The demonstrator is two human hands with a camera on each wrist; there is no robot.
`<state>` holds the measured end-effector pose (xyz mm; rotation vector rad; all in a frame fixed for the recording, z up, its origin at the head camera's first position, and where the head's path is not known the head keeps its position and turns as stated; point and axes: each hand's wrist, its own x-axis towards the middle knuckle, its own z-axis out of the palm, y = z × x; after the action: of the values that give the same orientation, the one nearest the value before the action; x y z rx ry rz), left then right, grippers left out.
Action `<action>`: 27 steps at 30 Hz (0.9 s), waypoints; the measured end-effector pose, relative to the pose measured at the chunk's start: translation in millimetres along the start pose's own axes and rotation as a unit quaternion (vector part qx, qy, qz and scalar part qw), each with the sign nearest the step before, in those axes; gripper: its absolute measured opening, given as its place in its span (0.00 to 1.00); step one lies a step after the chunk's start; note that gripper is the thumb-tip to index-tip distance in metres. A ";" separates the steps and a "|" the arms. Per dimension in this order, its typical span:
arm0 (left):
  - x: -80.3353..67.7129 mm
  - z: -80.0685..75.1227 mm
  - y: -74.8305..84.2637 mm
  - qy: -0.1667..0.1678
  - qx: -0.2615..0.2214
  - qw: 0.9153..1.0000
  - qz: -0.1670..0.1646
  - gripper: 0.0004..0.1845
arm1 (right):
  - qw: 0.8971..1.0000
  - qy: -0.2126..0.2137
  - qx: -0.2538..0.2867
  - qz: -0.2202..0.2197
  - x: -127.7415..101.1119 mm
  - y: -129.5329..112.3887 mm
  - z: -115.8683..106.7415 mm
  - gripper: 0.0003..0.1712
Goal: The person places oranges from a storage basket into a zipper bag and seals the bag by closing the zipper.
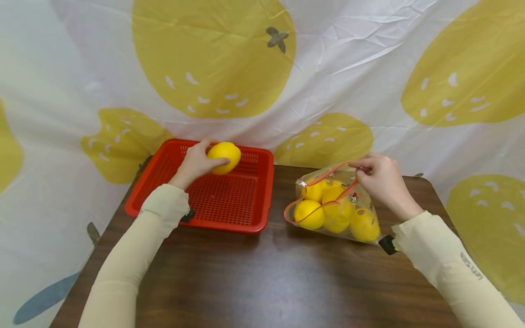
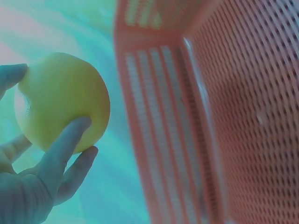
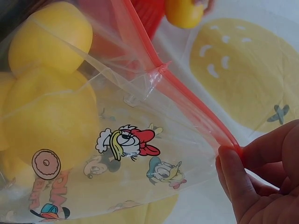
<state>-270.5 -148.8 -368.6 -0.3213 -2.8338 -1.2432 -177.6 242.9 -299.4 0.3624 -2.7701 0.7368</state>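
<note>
My left hand (image 1: pixel 196 162) grips a yellow lemon (image 1: pixel 224 157) above the back part of a red plastic basket (image 1: pixel 268 196). In the left wrist view, the fingers and thumb spread around the lemon (image 2: pixel 63 100) beside the basket's slotted wall (image 2: pixel 159 126). My right hand (image 1: pixel 379 177) pinches the red-edged rim of a clear zip bag (image 1: pixel 361 196). Several lemons (image 1: pixel 309 214) lie inside the bag, whose mouth gapes toward the basket. Cartoon figures printed on the bag (image 3: pixel 187 196) show in the right wrist view, with the rim between thumb and fingers of the right hand (image 3: pixel 261 177).
Both basket and bag stand on a dark brown wooden table (image 1: pixel 279 273). A white cloth (image 1: pixel 328 54) printed with large yellow fruit hangs right behind the table's back edge. The basket's perforated floor (image 1: pixel 221 198) shows below the left hand.
</note>
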 end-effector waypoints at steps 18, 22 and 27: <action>-29.3 69.1 94.5 -0.133 -0.212 0.968 0.026 0.28 | 1.000 -0.005 0.002 -0.003 2.3 -0.2 3.2 0.15; -33.8 88.5 108.4 -0.165 -0.249 0.954 0.025 0.27 | 1.000 -0.007 0.003 -0.002 2.2 -0.6 3.3 0.15; -38.3 113.1 123.0 -0.204 -0.329 0.922 0.005 0.27 | 1.000 -0.008 0.003 -0.001 1.9 -1.7 3.5 0.16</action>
<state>-202.2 8.3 -360.7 -0.6779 -2.5796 -2.3463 -179.4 239.4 -301.0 0.3740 -2.7834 0.7440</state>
